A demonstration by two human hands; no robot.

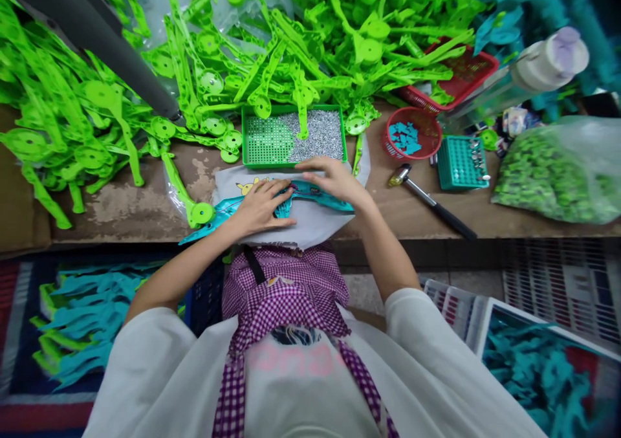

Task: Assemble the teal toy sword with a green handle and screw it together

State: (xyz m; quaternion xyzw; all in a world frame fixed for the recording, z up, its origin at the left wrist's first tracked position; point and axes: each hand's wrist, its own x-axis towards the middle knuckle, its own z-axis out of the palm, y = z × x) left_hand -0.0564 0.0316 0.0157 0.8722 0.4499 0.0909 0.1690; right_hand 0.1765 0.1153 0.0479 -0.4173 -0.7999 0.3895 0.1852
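A long teal plastic part (330, 200) lies across a grey cloth (310, 221) at the bench's front edge. Over its middle rests my left hand (264, 208), fingers stretched out and thumb apart, palm down on the plastic. My right hand (336, 180) hovers over the part's right half with fingers extended and thumb spread; I see nothing in it. Its fingertips reach the front rim of a green tray (295, 165), which holds many small silvery pieces (320, 137). What lies under my left palm is hidden.
Bright green plastic parts (276, 43) heap along the back. To the right are a red basket (431, 142) with teal bits, a hammer (427, 195), a teal rack (458, 166) and a bag of green pieces (553, 173). A dark bar (111, 43) slants down at upper left.
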